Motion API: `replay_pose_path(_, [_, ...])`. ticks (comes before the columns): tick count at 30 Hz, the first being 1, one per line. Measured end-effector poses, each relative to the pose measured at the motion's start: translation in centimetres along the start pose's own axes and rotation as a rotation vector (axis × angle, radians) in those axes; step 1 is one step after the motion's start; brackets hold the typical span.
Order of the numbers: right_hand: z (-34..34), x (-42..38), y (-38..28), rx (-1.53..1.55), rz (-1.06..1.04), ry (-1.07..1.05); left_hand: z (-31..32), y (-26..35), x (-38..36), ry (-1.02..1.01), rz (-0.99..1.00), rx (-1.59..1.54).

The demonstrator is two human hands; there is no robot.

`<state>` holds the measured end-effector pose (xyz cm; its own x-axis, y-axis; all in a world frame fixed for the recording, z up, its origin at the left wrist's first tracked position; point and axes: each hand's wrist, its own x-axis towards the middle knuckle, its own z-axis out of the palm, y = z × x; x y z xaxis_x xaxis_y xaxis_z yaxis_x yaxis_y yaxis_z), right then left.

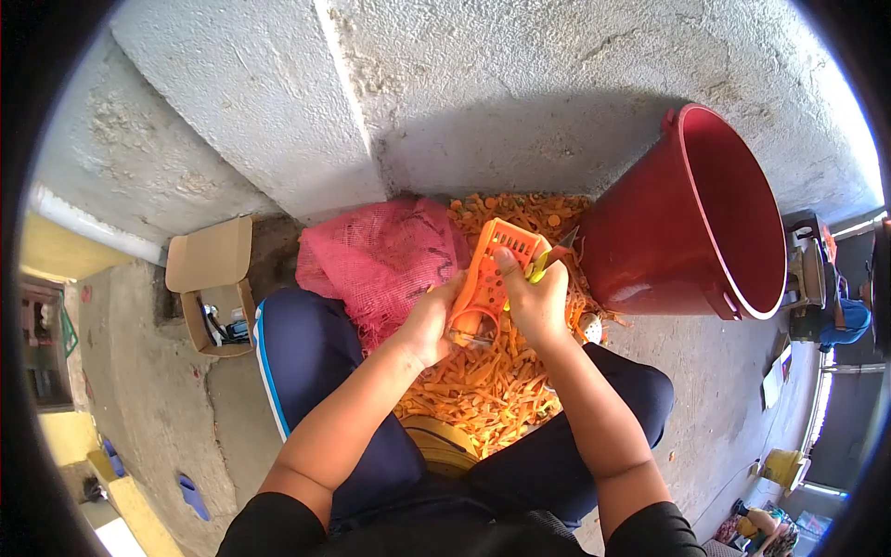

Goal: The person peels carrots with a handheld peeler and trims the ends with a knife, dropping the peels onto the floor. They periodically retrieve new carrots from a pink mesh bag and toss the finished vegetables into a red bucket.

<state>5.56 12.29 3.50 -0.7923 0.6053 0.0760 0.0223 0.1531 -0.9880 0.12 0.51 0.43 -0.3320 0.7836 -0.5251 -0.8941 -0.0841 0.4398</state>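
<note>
Both hands meet over a heap of orange carrot peelings and strips between my knees. My left hand is closed around the lower left side of a small orange plastic basket with slots and holes. The basket is tilted, and something clear or pale shows at its lower end, too small to make out. My right hand grips a knife by its yellow-green handle, the blade pointing up and right. Its thumb also presses on the basket.
A tilted dark red bucket stands right of the heap, near the rough wall. On the left lie a pink mesh sack and an open cardboard box with small items. A person is at the far lower right.
</note>
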Motion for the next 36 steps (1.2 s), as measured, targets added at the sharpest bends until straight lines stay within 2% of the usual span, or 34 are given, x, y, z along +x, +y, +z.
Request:
replay_pose_path(2, [-0.4, 0.2, -0.1, -0.056, 0.002, 0.016, -0.9, -0.2, 0.2, -0.081, -0.008, 0.092])
replay_pose_path(5, [-1.7, 1.6, 1.2, -0.052, -0.105, 0.125, -2.2, -0.5, 0.5, -0.256, -0.148, 0.117])
replay_pose_path(6, [-2.4, 2.1, 0.9, -0.053, -0.063, 0.158, -1.3, -0.7, 0.0, -0.280, -0.096, 0.157])
replay_pose_path(9, [-4.1, 3.5, 0.5, -0.064, -0.076, 0.292, -0.5, -0.4, -0.8, -0.279, -0.134, 0.178])
replay_pose_path(10, [-4.6, 3.8, 0.6, -0.062, -0.050, 0.330, -0.6, -0.3, -0.7, -0.335, -0.144, 0.187])
replay_pose_path(11, [-5.2, 4.2, 0.8, -0.060, -0.024, 0.369, -0.4, -0.2, -0.9, -0.334, -0.120, 0.248])
replay_pose_path(12, [-5.7, 4.7, 1.3, -0.068, -0.111, 0.416, 0.0, -0.1, -1.2, -0.332, -0.096, 0.308])
replay_pose_path(15, [-7.5, 5.4, 1.7, -0.096, -0.132, 0.531, -0.2, -0.4, -1.3, -0.354, 0.034, 0.456])
replay_pose_path(17, [-8.1, 5.3, 1.2, 0.072, -0.064, 0.571, -0.5, -0.3, -1.2, -0.302, 0.133, 0.644])
replay_pose_path(19, [-8.6, 4.9, 0.6, -0.062, -0.015, 0.446, -1.0, 0.3, -1.1, -0.166, 0.224, 0.930])
replay_pose_path(20, [-8.4, 4.5, 0.6, -0.050, -0.031, 0.321, -2.2, 0.1, -0.3, -0.123, 0.459, 1.138])
replay_pose_path(21, [-8.3, 4.1, 0.6, -0.038, -0.046, 0.197, -2.3, 0.5, -0.4, -0.078, 0.448, 1.236])
replay_pose_path(22, [-8.3, 3.9, 1.0, -0.212, 0.038, 0.091, -2.2, 1.0, -0.6, -0.032, 0.435, 1.334])
replay_pose_path(23, [-8.0, 3.4, 1.1, -0.327, 0.005, -0.009, -2.1, 1.4, -0.8, 0.014, 0.421, 1.432])
replay_pose_path(25, [-7.6, 2.6, 1.3, -0.511, 0.173, -0.227, -1.5, 1.8, -1.1, 0.039, 0.410, 1.440])
replay_pose_path(31, [-6.0, 0.4, 1.0, -0.662, 0.131, -0.538, -2.3, 1.4, -0.9, 0.124, 0.490, 1.355])
replay_pose_path(32, [-5.9, 0.2, 1.1, -0.669, 0.129, -0.562, -2.2, 1.4, -0.8, 0.129, 0.497, 1.337])
replay_pose_path(35, [-5.6, -0.1, 2.1, -0.676, 0.123, -0.615, -2.0, 1.5, -0.6, 0.047, 0.342, 1.239])
replay_pose_path(36, [-5.6, -0.2, 2.4, -0.670, 0.118, -0.619, -2.3, 1.3, -0.4, 0.024, 0.368, 1.253])
